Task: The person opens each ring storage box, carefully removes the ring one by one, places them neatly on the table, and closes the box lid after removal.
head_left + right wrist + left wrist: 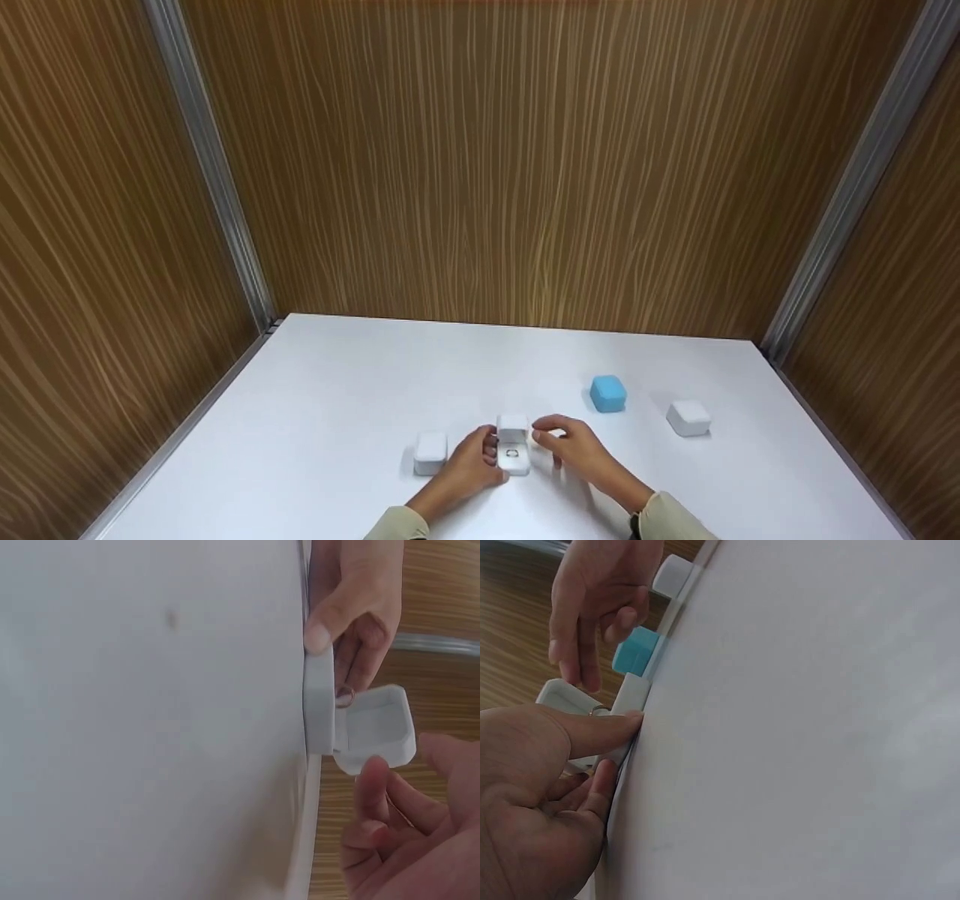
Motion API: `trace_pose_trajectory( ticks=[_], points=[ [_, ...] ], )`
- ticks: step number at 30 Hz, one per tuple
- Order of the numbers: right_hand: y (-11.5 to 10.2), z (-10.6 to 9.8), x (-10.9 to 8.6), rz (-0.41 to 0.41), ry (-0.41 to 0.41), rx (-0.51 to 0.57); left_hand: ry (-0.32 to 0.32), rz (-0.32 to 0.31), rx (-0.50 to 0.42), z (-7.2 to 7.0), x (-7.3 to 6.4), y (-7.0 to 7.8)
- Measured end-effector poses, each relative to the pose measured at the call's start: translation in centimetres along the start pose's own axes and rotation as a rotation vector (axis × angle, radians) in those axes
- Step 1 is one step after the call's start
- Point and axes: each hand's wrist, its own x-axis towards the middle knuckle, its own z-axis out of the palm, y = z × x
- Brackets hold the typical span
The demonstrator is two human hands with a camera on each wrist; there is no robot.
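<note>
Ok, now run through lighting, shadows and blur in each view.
Head view: white table brightly lit, soft shadow left of the blue box; left wrist view: dimmer, table grey with hazy paler patches at right; right wrist view: dim too, a soft shadow low on the table, the ring lacking fine detail.

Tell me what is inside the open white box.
The open white box holds a ring, which pokes up into view. Whatever lies beneath the ring, deeper inside, is covered.

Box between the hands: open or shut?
Open: the lid stands raised from the base, and a ring shows inside. The left hand holds the base.
</note>
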Motion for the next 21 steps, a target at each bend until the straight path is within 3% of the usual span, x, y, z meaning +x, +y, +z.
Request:
trace_pose_trajectory(
  ticks=[8,21],
  points=[
    [-0.5,1.2,-1.3,-0.037,-0.002,-0.03,-0.009,0.003,-0.015,-0.1,-0.1,-0.2],
    [-0.6,2.2,-0.7,0.013,-0.025,-0.05,0.004,0.018,-0.024,0.1,-0.1,0.0]
  ],
)
